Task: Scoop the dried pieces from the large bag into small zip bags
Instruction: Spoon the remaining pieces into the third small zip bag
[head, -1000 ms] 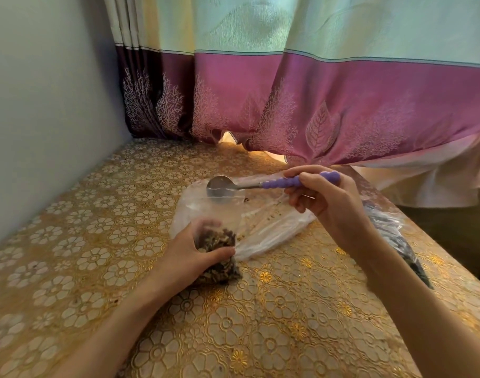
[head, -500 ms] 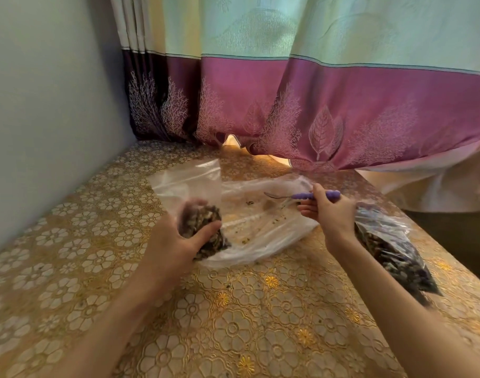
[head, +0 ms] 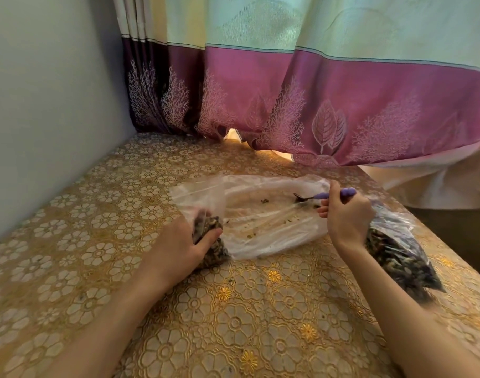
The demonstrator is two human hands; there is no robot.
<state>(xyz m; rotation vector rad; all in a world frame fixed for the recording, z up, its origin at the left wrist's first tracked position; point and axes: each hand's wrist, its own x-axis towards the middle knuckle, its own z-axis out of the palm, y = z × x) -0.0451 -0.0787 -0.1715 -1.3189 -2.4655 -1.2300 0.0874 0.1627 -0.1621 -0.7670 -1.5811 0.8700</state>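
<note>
Table (head: 233,323) in a gold floral cloth, curtain (head: 342,110) hanging at the back.

Big bag (head: 268,214) lies flat mid-table, nearly empty from what I see: a few crumbs on the plastic. A filled bag (head: 397,257) lies on the right, partly behind my right wrist.

Risks:
- Zip bag (head: 211,241) is gripped round its filled lower part, top floppy and unsealed. Squeeze harder or tilt it and pieces spill out the mouth.
- Big bag is limp film. Spoon (head: 307,198) could drag or snag it and scatter the crumbs instead of picking them up.
- Right forearm passes just over the filled bag; a careless pull back could knock it toward the table edge.

Positions:
- Left hand (head: 178,246): fingers and thumb wrapped round the zip bag, which sits at the big bag's near-left corner, overlapping it.
- Right hand (head: 345,216): curled round the spoon's purple handle, bowl pointing left over the big bag's right end. Can't tell if the bowl carries anything.
- Remaining pieces lie between the two hands, closer to the spoon.
</note>
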